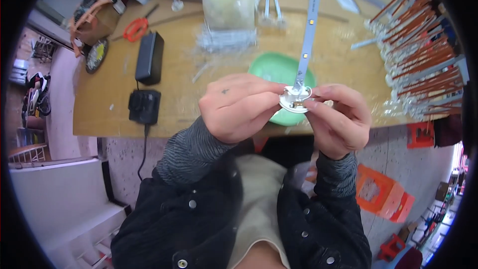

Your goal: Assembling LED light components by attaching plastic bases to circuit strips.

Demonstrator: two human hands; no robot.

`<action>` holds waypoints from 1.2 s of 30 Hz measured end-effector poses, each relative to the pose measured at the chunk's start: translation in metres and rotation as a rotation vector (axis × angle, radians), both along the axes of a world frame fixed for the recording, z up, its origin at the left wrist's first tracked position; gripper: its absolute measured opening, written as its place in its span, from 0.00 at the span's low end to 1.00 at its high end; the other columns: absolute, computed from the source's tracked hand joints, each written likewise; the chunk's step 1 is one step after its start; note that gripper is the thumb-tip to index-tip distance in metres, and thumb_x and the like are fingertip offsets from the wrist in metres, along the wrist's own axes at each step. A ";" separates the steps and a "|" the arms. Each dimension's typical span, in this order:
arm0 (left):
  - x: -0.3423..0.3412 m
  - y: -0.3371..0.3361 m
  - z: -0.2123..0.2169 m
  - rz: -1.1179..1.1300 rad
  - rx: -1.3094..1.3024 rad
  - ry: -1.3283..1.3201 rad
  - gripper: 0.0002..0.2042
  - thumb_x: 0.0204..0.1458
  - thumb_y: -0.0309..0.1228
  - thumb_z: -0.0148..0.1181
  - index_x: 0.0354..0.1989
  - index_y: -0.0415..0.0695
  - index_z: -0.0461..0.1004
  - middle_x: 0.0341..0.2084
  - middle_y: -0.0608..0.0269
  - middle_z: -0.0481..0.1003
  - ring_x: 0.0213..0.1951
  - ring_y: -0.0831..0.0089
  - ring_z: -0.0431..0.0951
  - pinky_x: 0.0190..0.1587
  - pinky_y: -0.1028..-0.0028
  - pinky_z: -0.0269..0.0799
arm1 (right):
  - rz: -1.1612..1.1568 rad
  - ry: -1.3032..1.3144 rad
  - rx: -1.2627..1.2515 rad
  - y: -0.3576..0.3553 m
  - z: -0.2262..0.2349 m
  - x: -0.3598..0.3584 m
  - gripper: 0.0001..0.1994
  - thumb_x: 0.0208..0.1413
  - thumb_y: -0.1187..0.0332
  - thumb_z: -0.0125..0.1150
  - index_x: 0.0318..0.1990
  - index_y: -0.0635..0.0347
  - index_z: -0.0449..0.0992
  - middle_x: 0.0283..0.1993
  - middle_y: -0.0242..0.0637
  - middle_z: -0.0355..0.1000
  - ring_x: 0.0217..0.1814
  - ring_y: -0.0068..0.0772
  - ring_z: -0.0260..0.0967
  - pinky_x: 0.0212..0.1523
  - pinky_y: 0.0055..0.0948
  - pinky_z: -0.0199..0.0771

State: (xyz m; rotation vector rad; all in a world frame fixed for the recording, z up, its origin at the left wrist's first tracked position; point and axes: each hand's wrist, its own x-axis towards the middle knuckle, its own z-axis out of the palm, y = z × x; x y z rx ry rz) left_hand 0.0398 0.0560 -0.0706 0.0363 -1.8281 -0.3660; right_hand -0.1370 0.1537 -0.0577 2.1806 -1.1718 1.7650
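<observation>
Between my two hands, above the table's near edge, is a round white lamp base (290,103) with small metal parts inside it. A long narrow LED strip (308,40) with small yellow chips rises from the base toward the far side. My left hand (239,103) pinches the base's left rim with thumb and fingers closed. On the opposite rim, my right hand (343,114) is closed too, its thumb and forefinger at the small parts inside. Beneath the base sits a green plastic bowl (266,65), partly hidden by my hands.
Many assembled strips with orange-brown rods (423,55) are piled at the right. A black power adapter (150,57), a second black device (144,106) with a cable and orange-handled scissors (135,29) lie left. A clear bag (229,5) stands behind. Orange stools (381,192) are on the floor.
</observation>
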 end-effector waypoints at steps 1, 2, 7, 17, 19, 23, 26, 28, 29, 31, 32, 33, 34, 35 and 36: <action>-0.003 -0.007 0.020 0.008 -0.056 0.033 0.13 0.37 0.16 0.70 0.34 0.35 0.78 0.28 0.51 0.81 0.28 0.59 0.83 0.31 0.70 0.80 | -0.044 0.018 -0.046 -0.007 0.016 -0.004 0.15 0.36 0.86 0.71 0.36 0.65 0.83 0.39 0.42 0.76 0.38 0.37 0.77 0.38 0.30 0.79; -0.005 -0.014 0.045 0.029 -0.146 0.027 0.12 0.38 0.16 0.70 0.33 0.35 0.78 0.29 0.51 0.81 0.28 0.60 0.83 0.31 0.70 0.80 | -0.020 0.064 -0.127 -0.015 0.035 -0.011 0.14 0.37 0.86 0.71 0.35 0.65 0.83 0.38 0.42 0.76 0.38 0.37 0.77 0.37 0.29 0.81; -0.007 -0.043 0.132 0.160 -0.492 0.070 0.09 0.38 0.19 0.70 0.30 0.34 0.79 0.29 0.50 0.81 0.26 0.62 0.83 0.28 0.72 0.80 | -0.018 0.225 -0.404 -0.050 0.118 -0.021 0.11 0.37 0.85 0.71 0.32 0.66 0.83 0.37 0.41 0.76 0.37 0.37 0.78 0.37 0.29 0.81; 0.002 -0.064 0.137 0.242 -0.450 0.184 0.10 0.39 0.18 0.69 0.33 0.35 0.81 0.29 0.52 0.81 0.26 0.64 0.83 0.28 0.72 0.78 | 0.023 0.168 -0.468 -0.089 0.128 -0.006 0.12 0.37 0.81 0.75 0.34 0.64 0.82 0.34 0.40 0.76 0.35 0.38 0.77 0.35 0.29 0.78; 0.003 -0.073 0.137 0.242 -0.416 0.189 0.11 0.39 0.17 0.69 0.34 0.36 0.81 0.28 0.53 0.81 0.26 0.65 0.82 0.28 0.73 0.78 | 0.039 0.151 -0.447 -0.098 0.127 -0.003 0.13 0.37 0.81 0.75 0.34 0.64 0.82 0.34 0.40 0.76 0.35 0.38 0.77 0.35 0.29 0.78; 0.003 -0.084 0.134 0.250 -0.413 0.111 0.11 0.41 0.17 0.71 0.35 0.35 0.81 0.24 0.54 0.80 0.24 0.65 0.81 0.28 0.72 0.78 | -0.054 0.150 -0.418 -0.104 0.121 0.000 0.15 0.35 0.82 0.76 0.35 0.66 0.81 0.34 0.42 0.77 0.36 0.38 0.77 0.35 0.30 0.78; 0.003 -0.080 0.131 0.273 -0.393 0.106 0.11 0.40 0.17 0.72 0.34 0.35 0.81 0.23 0.55 0.79 0.23 0.65 0.81 0.27 0.72 0.77 | -0.108 0.086 -0.467 -0.110 0.112 0.007 0.18 0.34 0.81 0.76 0.38 0.64 0.81 0.36 0.38 0.77 0.34 0.37 0.77 0.32 0.30 0.79; 0.003 -0.077 0.132 0.286 -0.385 0.106 0.12 0.39 0.16 0.72 0.34 0.34 0.81 0.22 0.55 0.79 0.23 0.65 0.81 0.27 0.72 0.77 | -0.128 0.070 -0.488 -0.110 0.112 0.011 0.18 0.34 0.81 0.76 0.38 0.64 0.81 0.35 0.38 0.77 0.34 0.37 0.78 0.33 0.31 0.80; 0.004 -0.076 0.132 0.271 -0.341 0.104 0.11 0.39 0.17 0.73 0.34 0.34 0.81 0.22 0.56 0.79 0.22 0.66 0.80 0.27 0.72 0.76 | -0.154 0.055 -0.507 -0.108 0.112 0.014 0.18 0.34 0.81 0.75 0.37 0.64 0.81 0.35 0.38 0.77 0.34 0.37 0.78 0.33 0.31 0.80; 0.006 -0.074 0.131 0.260 -0.296 0.097 0.11 0.39 0.17 0.73 0.33 0.34 0.81 0.21 0.56 0.79 0.22 0.66 0.80 0.26 0.72 0.76 | -0.145 0.062 -0.495 -0.106 0.113 0.015 0.17 0.34 0.81 0.75 0.37 0.64 0.81 0.34 0.39 0.77 0.34 0.37 0.78 0.33 0.31 0.80; 0.004 -0.075 0.130 0.259 -0.310 0.108 0.11 0.39 0.17 0.73 0.33 0.35 0.81 0.20 0.56 0.78 0.21 0.66 0.80 0.26 0.73 0.76 | -0.141 0.077 -0.490 -0.105 0.114 0.012 0.17 0.34 0.82 0.74 0.37 0.64 0.81 0.34 0.39 0.77 0.34 0.37 0.78 0.33 0.31 0.80; 0.003 -0.075 0.129 0.258 -0.325 0.119 0.11 0.39 0.18 0.74 0.33 0.35 0.81 0.19 0.57 0.78 0.21 0.67 0.79 0.26 0.73 0.75 | -0.141 0.077 -0.491 -0.105 0.114 0.010 0.17 0.34 0.82 0.74 0.37 0.64 0.81 0.34 0.39 0.77 0.34 0.37 0.78 0.33 0.31 0.80; 0.003 -0.076 0.129 0.258 -0.327 0.120 0.11 0.39 0.18 0.74 0.33 0.35 0.81 0.19 0.57 0.78 0.21 0.67 0.79 0.26 0.73 0.75 | -0.138 0.096 -0.485 -0.104 0.114 0.008 0.16 0.35 0.82 0.72 0.37 0.67 0.80 0.34 0.42 0.77 0.34 0.38 0.78 0.34 0.31 0.80; 0.003 -0.075 0.129 0.264 -0.307 0.096 0.11 0.39 0.18 0.74 0.33 0.35 0.81 0.19 0.56 0.78 0.20 0.67 0.79 0.25 0.74 0.75 | -0.134 0.113 -0.480 -0.103 0.114 0.007 0.15 0.35 0.83 0.70 0.36 0.70 0.80 0.35 0.45 0.77 0.35 0.38 0.78 0.35 0.32 0.79; 0.004 -0.074 0.129 0.269 -0.287 0.074 0.11 0.39 0.18 0.74 0.33 0.35 0.81 0.19 0.56 0.78 0.20 0.67 0.79 0.25 0.74 0.74 | -0.132 0.111 -0.483 -0.102 0.115 0.007 0.15 0.35 0.83 0.70 0.36 0.70 0.80 0.35 0.45 0.77 0.35 0.38 0.78 0.35 0.32 0.79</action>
